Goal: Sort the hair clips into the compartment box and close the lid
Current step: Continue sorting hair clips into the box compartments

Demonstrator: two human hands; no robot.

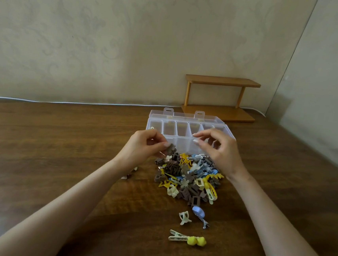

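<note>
A clear plastic compartment box (181, 129) stands open on the wooden table, its lid (185, 115) folded back. In front of it lies a heap of hair clips (188, 177) in brown, yellow, blue and cream. My left hand (143, 146) pinches a brown flower-shaped clip (170, 147) just above the heap's far left edge, in front of the box. My right hand (217, 149) hovers over the box's right side with fingers loosely curled; nothing shows between them. Loose clips lie nearer me: a cream claw (184, 217), a blue snap clip (199, 213) and a cream clip with yellow pompoms (187, 238).
A small two-tier wooden shelf (220, 97) stands behind the box against the wall. A white cable (63, 102) runs along the table's back edge. A few cream clips (128, 174) peek out under my left forearm.
</note>
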